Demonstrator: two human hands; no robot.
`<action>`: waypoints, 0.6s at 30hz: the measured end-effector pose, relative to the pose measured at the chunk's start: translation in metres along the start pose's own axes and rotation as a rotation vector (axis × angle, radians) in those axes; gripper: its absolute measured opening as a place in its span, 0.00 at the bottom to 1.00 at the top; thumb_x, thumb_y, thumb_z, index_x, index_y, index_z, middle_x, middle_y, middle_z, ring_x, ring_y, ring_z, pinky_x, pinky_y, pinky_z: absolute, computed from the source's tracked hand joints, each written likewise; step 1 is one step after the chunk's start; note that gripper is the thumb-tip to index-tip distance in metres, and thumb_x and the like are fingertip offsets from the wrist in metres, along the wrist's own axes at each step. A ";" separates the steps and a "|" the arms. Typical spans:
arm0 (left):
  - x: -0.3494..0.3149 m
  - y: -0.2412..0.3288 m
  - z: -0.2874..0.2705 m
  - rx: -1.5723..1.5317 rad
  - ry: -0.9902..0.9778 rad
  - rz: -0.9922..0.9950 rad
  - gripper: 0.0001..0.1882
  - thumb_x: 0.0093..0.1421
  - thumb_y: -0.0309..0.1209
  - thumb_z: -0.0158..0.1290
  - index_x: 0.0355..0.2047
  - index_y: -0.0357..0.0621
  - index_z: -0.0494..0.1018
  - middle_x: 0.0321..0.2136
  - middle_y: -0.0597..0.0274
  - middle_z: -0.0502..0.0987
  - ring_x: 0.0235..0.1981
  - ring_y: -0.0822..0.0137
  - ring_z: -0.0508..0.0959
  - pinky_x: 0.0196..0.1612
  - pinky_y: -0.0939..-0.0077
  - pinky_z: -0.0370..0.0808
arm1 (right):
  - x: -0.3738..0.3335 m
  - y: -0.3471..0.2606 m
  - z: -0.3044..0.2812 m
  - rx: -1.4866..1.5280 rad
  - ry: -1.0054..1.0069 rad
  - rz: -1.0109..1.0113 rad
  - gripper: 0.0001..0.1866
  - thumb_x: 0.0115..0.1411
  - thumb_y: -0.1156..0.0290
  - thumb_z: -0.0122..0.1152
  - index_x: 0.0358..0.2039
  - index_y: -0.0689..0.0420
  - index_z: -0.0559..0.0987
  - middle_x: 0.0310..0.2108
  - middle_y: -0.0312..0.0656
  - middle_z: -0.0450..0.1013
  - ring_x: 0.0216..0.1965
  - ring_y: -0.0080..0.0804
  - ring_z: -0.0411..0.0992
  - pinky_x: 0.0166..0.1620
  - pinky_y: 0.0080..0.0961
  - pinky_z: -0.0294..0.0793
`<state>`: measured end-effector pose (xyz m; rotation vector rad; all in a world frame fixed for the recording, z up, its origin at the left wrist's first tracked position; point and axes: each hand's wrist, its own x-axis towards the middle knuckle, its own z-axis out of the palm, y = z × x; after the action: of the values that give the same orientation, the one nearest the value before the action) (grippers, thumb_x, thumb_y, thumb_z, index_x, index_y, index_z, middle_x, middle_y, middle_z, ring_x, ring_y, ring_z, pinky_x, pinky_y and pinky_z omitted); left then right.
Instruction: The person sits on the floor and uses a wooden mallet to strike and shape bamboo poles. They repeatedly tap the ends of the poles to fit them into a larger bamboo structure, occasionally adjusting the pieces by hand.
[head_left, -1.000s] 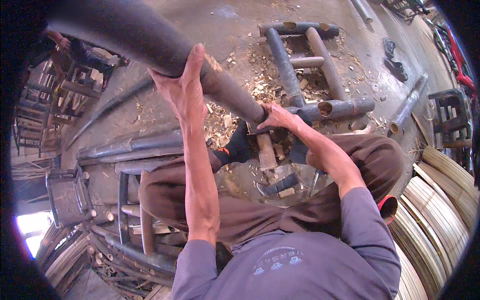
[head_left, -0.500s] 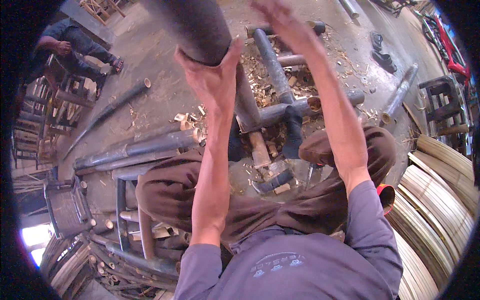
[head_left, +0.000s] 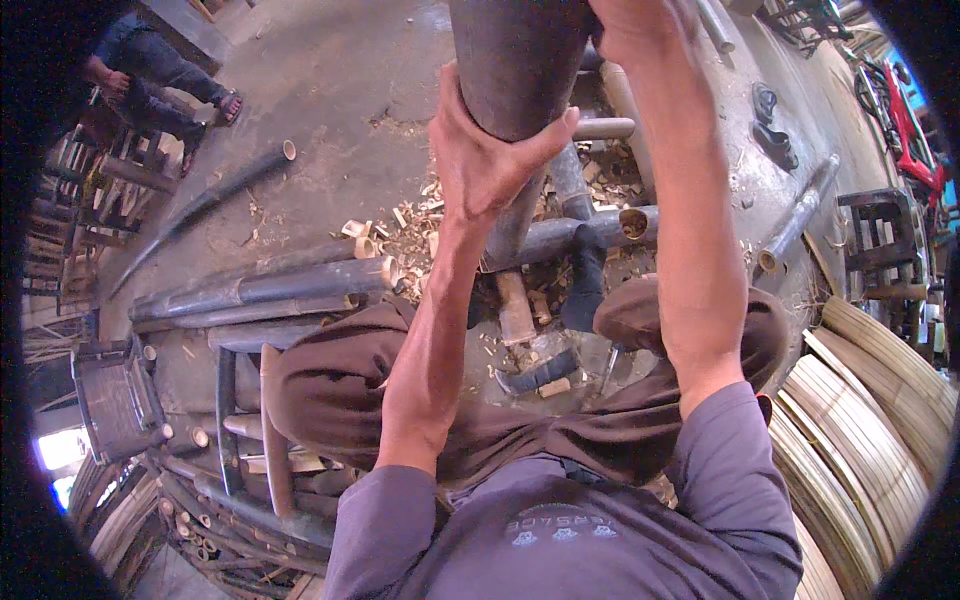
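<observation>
A thick dark bamboo pole (head_left: 520, 70) rises toward me, its upper part cut off by the top edge of the view. My left hand (head_left: 485, 150) wraps round it from the near side, thumb reaching across to the right. Higher up, my right hand (head_left: 645, 35) is against the pole's right side, its fingers curled toward it and partly out of view. Below my hands, the pole's lower part comes down beside a lying bamboo piece with a cut hole (head_left: 633, 222), between my feet. A short bamboo piece (head_left: 515, 310) lies just nearer.
Wood chips (head_left: 410, 225) litter the floor. A dark-handled tool (head_left: 540, 372) lies between my knees. Bamboo poles (head_left: 270, 288) lie at left, and bundled slats (head_left: 850, 430) at right. Sandals (head_left: 772, 130) are at far right; another person (head_left: 160, 75) sits at far left.
My right hand has come from open in the air to the pole's side. My left hand and the pole's upper part have shifted right.
</observation>
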<state>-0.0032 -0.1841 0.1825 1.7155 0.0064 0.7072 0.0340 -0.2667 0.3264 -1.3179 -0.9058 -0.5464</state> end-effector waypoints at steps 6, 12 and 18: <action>0.011 -0.001 -0.023 -0.198 -0.285 -0.067 0.43 0.35 0.47 0.71 0.48 0.35 0.66 0.38 0.49 0.79 0.39 0.60 0.80 0.44 0.64 0.76 | -0.002 0.001 0.004 0.000 -0.002 -0.015 0.46 0.42 0.36 0.72 0.51 0.60 0.71 0.42 0.47 0.75 0.40 0.36 0.77 0.43 0.36 0.81; -0.005 -0.016 -0.013 -0.059 0.131 0.048 0.44 0.34 0.44 0.73 0.48 0.35 0.66 0.39 0.50 0.79 0.38 0.59 0.80 0.44 0.65 0.76 | 0.003 -0.008 0.018 0.141 0.012 0.220 0.42 0.45 0.39 0.72 0.50 0.60 0.72 0.40 0.45 0.76 0.40 0.34 0.77 0.43 0.35 0.81; 0.006 -0.016 -0.030 -0.239 -0.240 -0.042 0.44 0.36 0.44 0.71 0.49 0.34 0.65 0.40 0.48 0.78 0.40 0.59 0.80 0.44 0.65 0.76 | -0.014 -0.012 0.012 0.075 -0.039 0.197 0.36 0.50 0.45 0.71 0.49 0.60 0.74 0.40 0.42 0.76 0.42 0.29 0.76 0.44 0.32 0.78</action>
<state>-0.0063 -0.1506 0.1736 1.5549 -0.2008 0.4479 0.0136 -0.2591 0.3218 -1.3361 -0.8094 -0.3320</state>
